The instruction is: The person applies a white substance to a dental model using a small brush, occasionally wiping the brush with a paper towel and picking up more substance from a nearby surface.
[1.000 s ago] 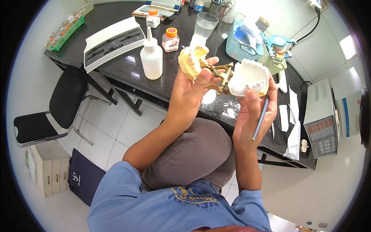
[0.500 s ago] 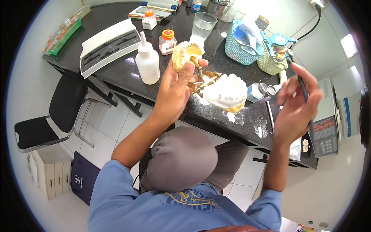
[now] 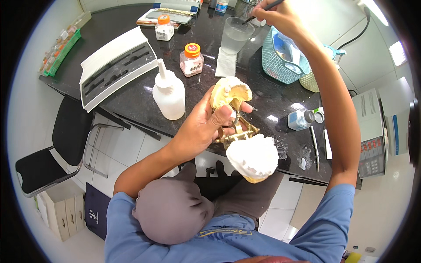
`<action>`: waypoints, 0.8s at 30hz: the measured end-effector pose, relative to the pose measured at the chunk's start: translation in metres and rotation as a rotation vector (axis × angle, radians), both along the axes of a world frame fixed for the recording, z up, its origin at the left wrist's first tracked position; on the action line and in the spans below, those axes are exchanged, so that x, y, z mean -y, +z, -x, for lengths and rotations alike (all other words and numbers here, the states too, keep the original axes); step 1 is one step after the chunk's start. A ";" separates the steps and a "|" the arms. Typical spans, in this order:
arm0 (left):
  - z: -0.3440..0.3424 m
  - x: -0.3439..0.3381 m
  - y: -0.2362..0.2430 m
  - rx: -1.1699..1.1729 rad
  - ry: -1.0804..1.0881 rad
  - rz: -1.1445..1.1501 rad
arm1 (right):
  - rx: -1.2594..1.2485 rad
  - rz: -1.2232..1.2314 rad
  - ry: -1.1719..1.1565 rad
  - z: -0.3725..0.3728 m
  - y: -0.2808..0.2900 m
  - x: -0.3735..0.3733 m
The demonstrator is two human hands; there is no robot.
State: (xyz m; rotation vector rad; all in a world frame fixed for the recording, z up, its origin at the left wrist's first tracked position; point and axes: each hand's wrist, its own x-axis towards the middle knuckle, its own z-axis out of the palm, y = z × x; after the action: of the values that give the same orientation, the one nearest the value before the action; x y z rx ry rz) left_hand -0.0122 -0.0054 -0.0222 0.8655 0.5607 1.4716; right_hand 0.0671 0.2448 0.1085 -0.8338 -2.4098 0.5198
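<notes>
My left hand (image 3: 206, 120) is closed round a brass dental articulator (image 3: 239, 130), which hangs hinged wide apart. On its upper arm sits a yellow plaster dental cast (image 3: 230, 93), just above my thumb. The lower arm carries a white plaster cast (image 3: 253, 158) with a yellow base, over my lap. Up at the far side of the table, my right hand (image 3: 274, 16) grips a thin dark brush (image 3: 267, 8). The brush's tip dips into the mouth of a clear glass of cloudy water (image 3: 237, 37). A folded white tissue (image 3: 226, 63) lies in front of the glass.
A white squeeze bottle (image 3: 169, 97) and an orange-capped jar (image 3: 191, 60) stand left of the casts. Farther left lies a white tray (image 3: 118, 65). A blue basket (image 3: 280, 65) stands right of the glass. A small open jar (image 3: 301, 119) and a white stick (image 3: 315, 147) are near powder smears.
My right hand has swung from the right side to the far middle, bringing the brush to the glass. The articulator with its casts has come lower, nearer my lap.
</notes>
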 end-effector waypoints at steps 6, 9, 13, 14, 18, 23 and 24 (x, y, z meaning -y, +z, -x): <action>0.009 0.000 -0.005 -0.025 -0.033 0.018 | 0.203 -0.047 -0.105 0.023 -0.012 0.004; 0.007 0.000 -0.006 -0.032 -0.044 0.032 | 0.079 -0.052 -0.113 0.015 -0.005 0.016; 0.010 0.002 -0.007 -0.038 -0.017 0.018 | -0.127 0.014 -0.103 0.003 0.004 0.076; 0.009 0.002 -0.006 -0.025 -0.009 0.040 | -0.125 0.013 -0.104 -0.004 0.000 0.081; 0.006 0.005 0.002 0.098 -0.012 0.072 | -0.193 0.115 0.034 -0.029 -0.043 0.096; 0.004 0.006 0.003 0.070 0.018 0.086 | -0.235 0.236 -0.011 -0.033 -0.079 0.101; 0.006 0.006 0.001 0.086 0.004 0.075 | -0.240 0.235 -0.016 -0.032 -0.083 0.102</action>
State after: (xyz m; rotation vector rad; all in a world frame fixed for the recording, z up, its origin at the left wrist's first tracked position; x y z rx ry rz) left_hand -0.0179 -0.0116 -0.0216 0.7393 0.5504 1.4753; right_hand 0.0994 0.1432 0.0255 -0.8340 -2.1480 0.8591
